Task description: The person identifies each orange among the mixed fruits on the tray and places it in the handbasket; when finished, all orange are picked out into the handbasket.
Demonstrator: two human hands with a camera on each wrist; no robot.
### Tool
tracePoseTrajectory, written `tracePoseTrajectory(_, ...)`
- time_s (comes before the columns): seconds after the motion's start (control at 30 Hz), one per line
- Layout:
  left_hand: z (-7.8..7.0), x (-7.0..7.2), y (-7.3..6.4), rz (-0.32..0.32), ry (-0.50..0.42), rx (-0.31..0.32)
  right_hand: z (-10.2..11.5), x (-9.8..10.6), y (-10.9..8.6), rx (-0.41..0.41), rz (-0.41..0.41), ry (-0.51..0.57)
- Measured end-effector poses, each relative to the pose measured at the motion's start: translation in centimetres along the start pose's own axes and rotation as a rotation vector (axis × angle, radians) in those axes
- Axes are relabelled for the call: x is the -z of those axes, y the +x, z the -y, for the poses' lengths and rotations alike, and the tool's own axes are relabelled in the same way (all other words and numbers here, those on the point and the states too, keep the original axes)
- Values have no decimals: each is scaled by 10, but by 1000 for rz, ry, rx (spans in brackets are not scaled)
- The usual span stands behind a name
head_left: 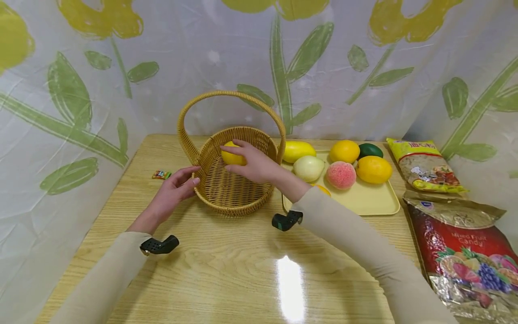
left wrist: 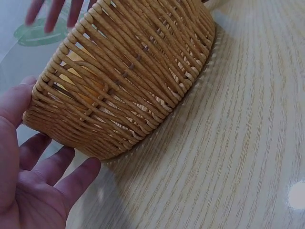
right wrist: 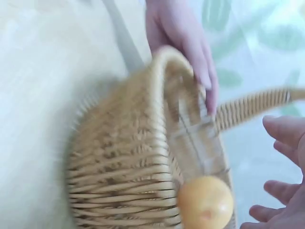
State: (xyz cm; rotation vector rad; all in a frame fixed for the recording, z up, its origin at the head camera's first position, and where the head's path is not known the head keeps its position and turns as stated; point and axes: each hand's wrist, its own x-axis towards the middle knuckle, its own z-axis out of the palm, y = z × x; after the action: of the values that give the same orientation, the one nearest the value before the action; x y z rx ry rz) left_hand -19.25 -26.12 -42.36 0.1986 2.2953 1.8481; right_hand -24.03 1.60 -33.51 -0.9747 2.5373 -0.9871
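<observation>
A round wicker basket (head_left: 236, 209) with a tall arched handle stands on the table. My left hand (head_left: 178, 189) holds its left rim; in the left wrist view the thumb (left wrist: 21, 98) is at the rim and the fingers lie along the outer wall. Inside the basket is a round yellow-orange fruit (head_left: 234, 155). Over it my right hand (head_left: 256, 164) reaches with fingers spread. The right wrist view has those fingers (right wrist: 281, 191) apart from the fruit (right wrist: 207, 202), which lies by the basket wall.
Right of the basket, a yellow tray (head_left: 364, 204) bears several fruits, including a pink peach (head_left: 341, 175) and a pale pear-shaped fruit (head_left: 308, 168). A yellow food bag (head_left: 426, 166) and a red candy bag (head_left: 465, 252) lie farther right. One small wrapped candy (head_left: 161, 174) lies left.
</observation>
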Motion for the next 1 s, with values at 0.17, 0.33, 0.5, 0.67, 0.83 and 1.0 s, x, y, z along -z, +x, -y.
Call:
tracePoseTrajectory(0.17,-1,-1,0,2,10,6,4,2,-53,91,17,78)
tracePoseTrajectory(0.33,-2,-2,0,-4,28,9,-5,9,-109,53,-42,191)
tracePoseTrajectory(0.5,-3,-1,-2,-5,33,10,-33,19,-153,-15,-158,327)
tracePoseTrajectory(0.67,-2,-1,-3,-6,11,4,-61,33,-184,-127,-268,429)
tracePoseTrajectory(0.83,-2,-3,-2,-5,12,-1,-84,41,-204,-237,-320,439)
tracePoseTrajectory(1.0,-2,-3,-1,-8,22,-1,-104,37,-210,-224,-302,460)
